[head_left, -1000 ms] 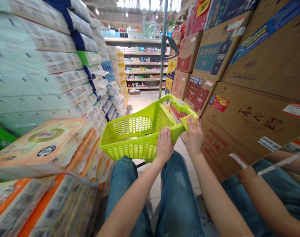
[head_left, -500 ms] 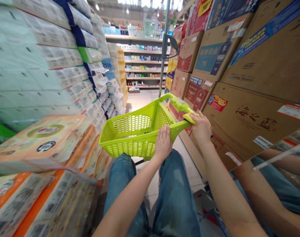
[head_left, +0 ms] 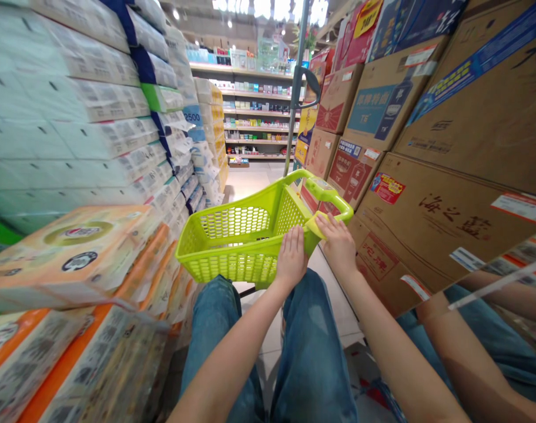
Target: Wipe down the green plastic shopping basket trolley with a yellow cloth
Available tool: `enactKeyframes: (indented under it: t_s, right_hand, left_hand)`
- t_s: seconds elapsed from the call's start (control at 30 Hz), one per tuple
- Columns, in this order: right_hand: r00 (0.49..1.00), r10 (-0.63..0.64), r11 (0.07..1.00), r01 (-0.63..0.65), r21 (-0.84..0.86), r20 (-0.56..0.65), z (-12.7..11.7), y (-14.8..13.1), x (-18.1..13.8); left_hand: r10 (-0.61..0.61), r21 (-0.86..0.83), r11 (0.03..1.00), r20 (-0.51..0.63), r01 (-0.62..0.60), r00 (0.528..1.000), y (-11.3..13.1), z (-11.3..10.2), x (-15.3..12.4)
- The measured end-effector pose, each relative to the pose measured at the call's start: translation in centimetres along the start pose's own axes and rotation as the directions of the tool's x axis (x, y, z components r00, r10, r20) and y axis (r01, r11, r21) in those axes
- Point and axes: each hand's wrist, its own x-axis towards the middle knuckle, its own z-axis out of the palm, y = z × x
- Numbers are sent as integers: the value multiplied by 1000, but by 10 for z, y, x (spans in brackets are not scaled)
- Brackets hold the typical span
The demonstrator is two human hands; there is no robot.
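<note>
Two hands on green basket (head_left: 231,268), left hand (head_left: 293,258) flat on rim, right hand (head_left: 338,247) closed over handle (head_left: 326,190)

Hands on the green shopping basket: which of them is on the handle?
The right hand: its fingers close over the handle on the basket's right side. The left hand only lies flat on the rear rim of the shopping basket.

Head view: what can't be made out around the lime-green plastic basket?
All in the head view.
Lime-green perforated plastic basket: underside hidden by its walls and the blue-jeaned knees.
Left hand, right hand: grip on the basket hidden by the hands' backs.
Stacked white tissue packs: print blurred.
Far shelf goods: too small.
</note>
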Motion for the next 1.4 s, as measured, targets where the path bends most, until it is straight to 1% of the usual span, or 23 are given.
enactKeyframes:
  t_s: [0.1,0.17,0.23,0.3,0.4,0.47,0.53,0.6,0.67,0.73,0.8,0.87,0.93,1.03,1.1,1.17,1.23,1.3,1.37,1.4]
  right_hand:
    - [987,124,991,-128,-29,-104,-12,33,7]
    - [970,181,982,-188,-30,-159,-11,37,9]
    - [967,185,980,-194,-34,-173,-2,26,4]
    - [977,147,987,-155,-40,-154,11,4,-5]
    - [995,34,999,-37,-22,-89,26,-27,-20]
    - [997,-46,999,45,-13,-59,29,-33,-25]
    - [993,-103,995,102,-20,-65,28,-23,-26]
    - [987,-122,992,119,-37,-105,23,-2,-23]
    - [981,-78,996,69,-54,-178,19,23,-18]
    - [965,11,998,-26,-53,-261,18,43,-15]
    - [940,103,993,-118,-26,-326,22,50,-14]
    - [921,156,986,-164,8,-356,30,41,-17]
    - [926,143,989,-143,26,-349,43,20,-25]
    - [957,14,999,-1,44,-291,64,-13,-41]
    - [962,-57,995,76,59,-268,72,-22,-49]
    - [964,-107,991,124,55,-243,71,-14,-50]
    - [965,-116,991,129,42,-236,62,6,-46]
    - [960,-40,997,55,47,-276,50,32,-37]
    - [935,83,995,-56,87,-344,41,50,-29]
    - [921,134,989,-98,114,-366,39,55,-26]
  left_hand:
    - [-1,-7,1000,-6,1,1000,3,-4,1]
    - [-6,-8,1000,-8,6,1000,3,-5,2]
    - [-11,-9,1000,-10,11,1000,3,-4,1]
    - [-13,-11,1000,-7,13,1000,2,-2,1]
    - [-5,-15,1000,9,5,1000,1,-1,0]
    - [-3,-17,1000,13,3,1000,0,-1,0]
    - [-5,-17,1000,11,5,1000,1,-2,0]
    - [-8,-10,1000,10,8,1000,2,-3,1]
    - [-10,-2,1000,9,10,1000,2,-4,1]
    - [-10,-1,1000,7,10,1000,3,-3,1]
    - [-8,-9,1000,2,8,1000,3,-2,1]
    - [-10,-20,1000,-6,10,1000,3,-1,1]
    - [-14,-30,999,-14,14,1000,3,0,1]
    - [-6,-38,999,-15,5,1000,1,1,0]
    - [9,-34,999,-16,-10,1000,0,1,0]
    - [15,-28,999,-16,-15,1000,-1,1,-1]
    - [8,-19,1000,-13,-8,1000,0,0,0]
    - [-1,-11,1000,-10,1,1000,1,0,0]
    - [-4,-7,1000,-14,4,1000,2,0,1]
    - [-5,-7,1000,-17,5,1000,3,0,1]
